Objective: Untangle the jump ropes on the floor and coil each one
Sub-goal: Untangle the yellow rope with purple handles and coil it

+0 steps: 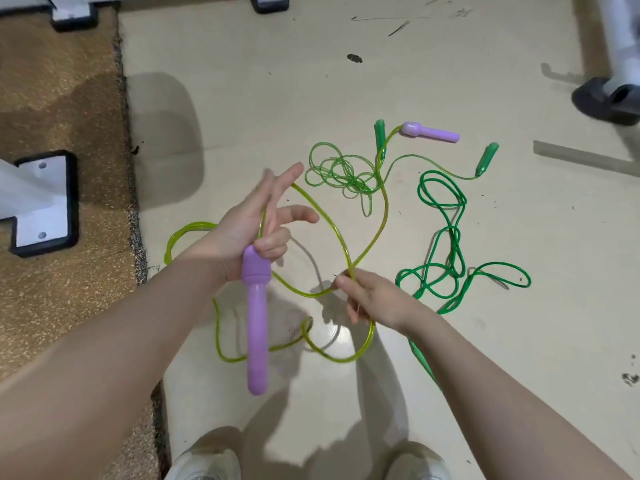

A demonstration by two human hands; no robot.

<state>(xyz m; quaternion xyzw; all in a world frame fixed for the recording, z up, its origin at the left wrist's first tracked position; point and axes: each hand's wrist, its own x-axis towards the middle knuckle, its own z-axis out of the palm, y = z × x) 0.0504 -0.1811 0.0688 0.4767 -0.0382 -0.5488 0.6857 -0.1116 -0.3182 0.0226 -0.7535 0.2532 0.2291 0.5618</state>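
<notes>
Jump ropes: three are lying across the pale floor (277, 81), partly tangled with one another.
Yellow-green rope (367, 247): it is running from the near purple handle (257, 327), looping over the floor near the person's feet and out past the carpet edge, then rising toward the far purple handle (431, 132) lying further out on the floor.
Left hand (258, 223): it is holding the near purple handle by its thick head, the lower fingers curling round it while the index and middle fingers are pointing straight out; a strand of the yellow-green rope is passing up between those fingers. The handle is hanging down toward the camera, off the floor.
Right hand (375, 299): it is pinching the yellow-green rope between thumb and fingertips where two strands are crossing, just to the right of the handle.
Light green rope (341, 174): it is sitting in a tight knotted bunch beyond the hands, with two green handles (380, 133) lying near the far purple handle.
Dark green rope (446, 237): it is sprawling in loose loops to the right, one end running under the right forearm.
Carpet (59, 116): brown, it is covering the left side of the floor, with white furniture feet (43, 199) standing on it.
Shoes (204, 462): pale toes are showing at the bottom edge.
</notes>
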